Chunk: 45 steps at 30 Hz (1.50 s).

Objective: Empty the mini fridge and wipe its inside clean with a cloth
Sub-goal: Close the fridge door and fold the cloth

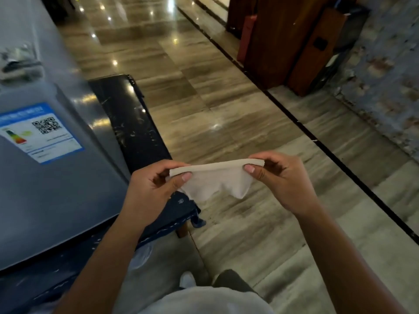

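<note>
A white cloth (215, 180) is stretched between my two hands in front of me, its top edge folded over and its lower part hanging loose. My left hand (154, 186) pinches its left corner, and my right hand (281, 180) pinches its right corner. The grey mini fridge (56, 184) stands at the left with its door shut, a blue-edged energy label (40, 132) with a QR code on the front. Its inside is hidden. The cloth is to the right of the fridge and does not touch it.
The fridge rests on a low dark table (133, 123) draped with blue patterned fabric. Polished marble floor (226, 98) spreads ahead and to the right. Wooden furniture (278, 41) and a rough blue-grey wall (390, 87) stand at the far right. My shoe (187, 279) shows below.
</note>
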Each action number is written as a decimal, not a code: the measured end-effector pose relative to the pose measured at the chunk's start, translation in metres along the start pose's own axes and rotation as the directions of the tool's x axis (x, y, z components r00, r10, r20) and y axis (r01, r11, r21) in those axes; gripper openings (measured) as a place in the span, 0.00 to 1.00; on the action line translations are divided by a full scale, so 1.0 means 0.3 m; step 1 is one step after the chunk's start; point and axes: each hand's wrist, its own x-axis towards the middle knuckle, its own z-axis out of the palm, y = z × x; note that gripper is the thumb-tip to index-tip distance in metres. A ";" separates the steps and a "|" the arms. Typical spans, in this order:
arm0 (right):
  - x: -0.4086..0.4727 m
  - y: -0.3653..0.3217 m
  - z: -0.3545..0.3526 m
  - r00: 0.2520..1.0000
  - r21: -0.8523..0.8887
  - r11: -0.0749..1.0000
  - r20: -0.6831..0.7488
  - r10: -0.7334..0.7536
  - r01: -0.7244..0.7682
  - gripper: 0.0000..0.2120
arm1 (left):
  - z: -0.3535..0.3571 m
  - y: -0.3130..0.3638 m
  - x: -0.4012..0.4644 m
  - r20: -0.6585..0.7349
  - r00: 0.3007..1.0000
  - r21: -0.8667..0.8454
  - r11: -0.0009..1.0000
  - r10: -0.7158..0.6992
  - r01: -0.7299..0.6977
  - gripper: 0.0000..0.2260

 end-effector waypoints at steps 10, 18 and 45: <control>0.356 0.356 0.138 0.925 0.029 0.982 0.340 0.168 -0.189 0.09 | 0.004 -0.288 0.078 -0.288 0.923 0.108 0.949 -0.253 0.294 0.20; 0.482 0.618 0.298 0.718 -0.127 0.938 0.613 0.329 -0.322 0.08 | 0.040 -0.479 0.041 -0.526 0.701 0.170 0.747 -0.483 0.642 0.13; 0.565 1.003 0.645 0.740 -0.503 0.755 0.672 0.035 0.421 0.27 | 0.028 -0.926 0.215 -0.324 0.786 0.735 0.383 -0.527 0.559 0.26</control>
